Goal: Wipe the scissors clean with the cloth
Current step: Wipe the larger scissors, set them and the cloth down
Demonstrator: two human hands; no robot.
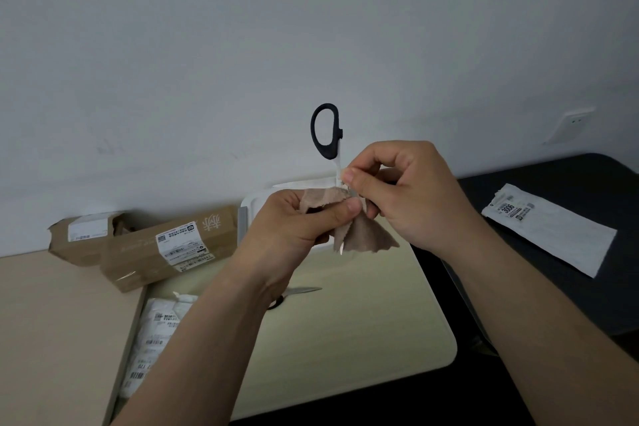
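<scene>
Fingers check: pinching scissors shank with right hand, squeezing cloth round blade with left hand, handle up for clean pull-through.

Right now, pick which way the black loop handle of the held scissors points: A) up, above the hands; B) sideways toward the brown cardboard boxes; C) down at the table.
A: the black loop handle stands above the left hand, which grips the tan cloth below it.

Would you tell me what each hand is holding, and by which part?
Right hand pinches the scissors just below the black handle loop; left hand grips the cloth wrapped round the blade.
</scene>
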